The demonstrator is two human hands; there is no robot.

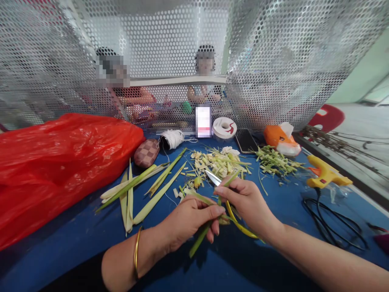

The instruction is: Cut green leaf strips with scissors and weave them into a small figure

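Observation:
My left hand (193,211), with a gold bangle at the wrist, pinches a green leaf strip (199,241) between thumb and fingers. One end of the strip hangs down toward me. My right hand (251,205) is closed on the upper part of the leaf, thumb against index finger. Scissors (213,178) with a silver blade and yellow handle show around the right hand; whether its fingers grip them or they lie beneath, I cannot tell. Ahead of both hands spreads a heap of pale leaf cuttings (212,162). Long leaves (159,198) lie to the left.
A red plastic bag (67,162) covers the left side, beside a checkered pouch (146,153) and white string (172,139). Farther back are a lit phone (203,121), ribbon spool (224,128), dark phone (246,140) and tissue pack (281,138). A yellow glue gun (328,172) with black cord lies right.

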